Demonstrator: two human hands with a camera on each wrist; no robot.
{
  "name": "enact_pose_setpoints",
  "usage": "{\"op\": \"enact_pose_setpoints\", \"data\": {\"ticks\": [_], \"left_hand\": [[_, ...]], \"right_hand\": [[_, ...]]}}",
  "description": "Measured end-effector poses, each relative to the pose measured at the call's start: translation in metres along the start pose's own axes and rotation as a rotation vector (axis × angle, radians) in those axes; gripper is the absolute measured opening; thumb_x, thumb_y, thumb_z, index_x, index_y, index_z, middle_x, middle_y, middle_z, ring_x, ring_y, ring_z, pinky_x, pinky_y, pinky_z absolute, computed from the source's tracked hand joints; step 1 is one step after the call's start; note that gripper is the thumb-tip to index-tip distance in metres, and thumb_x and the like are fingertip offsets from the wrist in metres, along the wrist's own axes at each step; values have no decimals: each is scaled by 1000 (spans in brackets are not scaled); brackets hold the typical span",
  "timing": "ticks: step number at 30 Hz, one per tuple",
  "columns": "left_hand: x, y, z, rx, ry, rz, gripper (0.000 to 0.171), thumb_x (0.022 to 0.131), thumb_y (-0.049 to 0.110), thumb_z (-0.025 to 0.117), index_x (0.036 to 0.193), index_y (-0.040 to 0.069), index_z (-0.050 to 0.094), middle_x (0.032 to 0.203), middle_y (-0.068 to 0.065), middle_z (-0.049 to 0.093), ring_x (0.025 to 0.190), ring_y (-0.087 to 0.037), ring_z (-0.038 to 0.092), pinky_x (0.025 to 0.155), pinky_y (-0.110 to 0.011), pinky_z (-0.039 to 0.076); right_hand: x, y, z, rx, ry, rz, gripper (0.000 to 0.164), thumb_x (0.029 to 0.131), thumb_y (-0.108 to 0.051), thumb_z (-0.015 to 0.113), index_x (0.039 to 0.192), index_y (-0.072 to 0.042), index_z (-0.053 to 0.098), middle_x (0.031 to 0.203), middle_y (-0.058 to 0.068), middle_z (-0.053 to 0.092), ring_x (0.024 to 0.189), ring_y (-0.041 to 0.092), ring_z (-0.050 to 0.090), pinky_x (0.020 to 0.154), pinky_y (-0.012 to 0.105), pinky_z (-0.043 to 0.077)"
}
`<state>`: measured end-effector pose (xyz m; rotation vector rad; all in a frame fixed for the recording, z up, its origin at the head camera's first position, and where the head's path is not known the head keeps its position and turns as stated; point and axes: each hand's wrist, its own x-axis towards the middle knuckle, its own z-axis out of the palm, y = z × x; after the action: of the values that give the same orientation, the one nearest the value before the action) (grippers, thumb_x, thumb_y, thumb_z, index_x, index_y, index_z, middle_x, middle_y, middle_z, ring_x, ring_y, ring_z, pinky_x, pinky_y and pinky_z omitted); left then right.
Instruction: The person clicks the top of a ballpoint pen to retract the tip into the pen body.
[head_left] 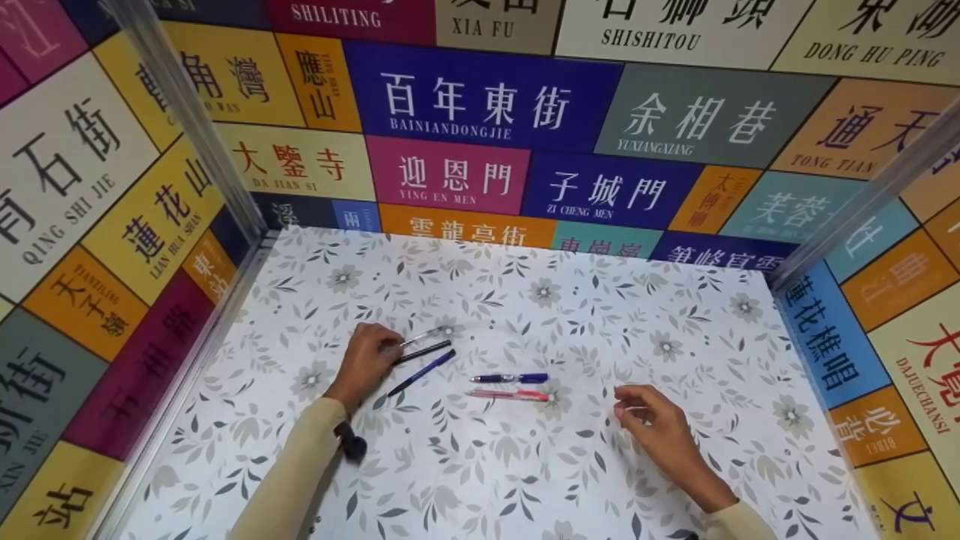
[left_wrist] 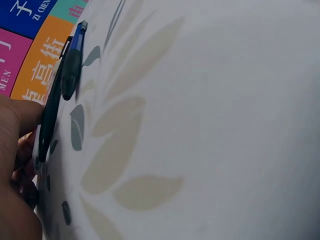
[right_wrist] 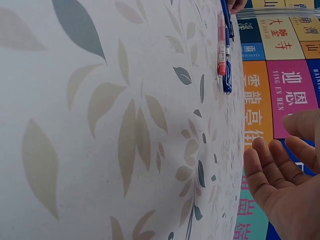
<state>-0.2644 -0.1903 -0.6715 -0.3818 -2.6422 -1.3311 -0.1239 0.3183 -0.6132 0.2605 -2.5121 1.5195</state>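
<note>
My left hand [head_left: 367,360] is at the left end of a small group of pens, its thumb and fingers pinching a clear-barrelled pen [head_left: 425,337]. Just in front of it lies a black pen [head_left: 426,350], and then a dark blue pen [head_left: 421,373] slanting up to the right. In the left wrist view the thumb is right behind the black pen [left_wrist: 50,107]. My right hand [head_left: 660,427] is held to the right of the pens with loosely bent fingers and nothing in it; the right wrist view shows its palm [right_wrist: 292,202].
A blue pen [head_left: 510,378] and a red pen [head_left: 510,394] lie nearly parallel at mid-table, between the hands. White cloth with a leaf pattern covers the table [head_left: 555,472]. Panels with coloured signs [head_left: 484,97] stand at the back and both sides, with metal posts [head_left: 217,150] at the corners.
</note>
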Motion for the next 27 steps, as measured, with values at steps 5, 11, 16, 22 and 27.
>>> {"op": "enact_pose_setpoints", "data": {"ticks": [5, 11, 16, 22, 27], "left_hand": [[-1, 5, -4, -100, -19, -113, 12, 101, 12, 78, 111, 6, 82, 109, -6, 73, 110, -24, 57, 101, -43, 46], [-2, 10, -1, -115, 29, -72, 13, 101, 10, 79, 112, 4, 82, 113, -9, 72, 113, -27, 60, 104, -47, 46], [-2, 20, 4, -89, 54, 27, 16, 99, 9, 82, 113, 1, 80, 117, -12, 72, 118, -33, 61, 106, -54, 48], [-2, 36, 14, -112, 38, 112, 18, 100, 9, 82, 115, 1, 80, 119, -11, 74, 120, -32, 63, 107, -55, 50], [-5, 48, 25, -133, 4, 136, 19, 100, 11, 83, 116, 0, 80, 116, -10, 75, 117, -30, 65, 106, -53, 51]], "right_hand": [[-1, 1, 0, -7, 18, -16, 31, 94, 10, 80, 121, -5, 77, 116, 15, 76, 101, 27, 75, 82, 23, 62], [0, 2, -3, 28, 0, -13, 31, 96, 10, 79, 121, -8, 78, 117, 19, 75, 101, 26, 75, 79, 27, 63], [0, 3, -4, 36, -10, -8, 29, 97, 10, 78, 122, -5, 77, 117, 22, 74, 100, 29, 75, 78, 28, 64], [-2, 2, -6, 16, -24, 28, 27, 99, 5, 78, 126, -2, 76, 121, 21, 74, 105, 25, 74, 83, 24, 62], [-2, 3, -7, 2, -20, 23, 28, 99, 5, 78, 127, 2, 75, 121, 21, 74, 105, 23, 74, 84, 23, 61]]}}
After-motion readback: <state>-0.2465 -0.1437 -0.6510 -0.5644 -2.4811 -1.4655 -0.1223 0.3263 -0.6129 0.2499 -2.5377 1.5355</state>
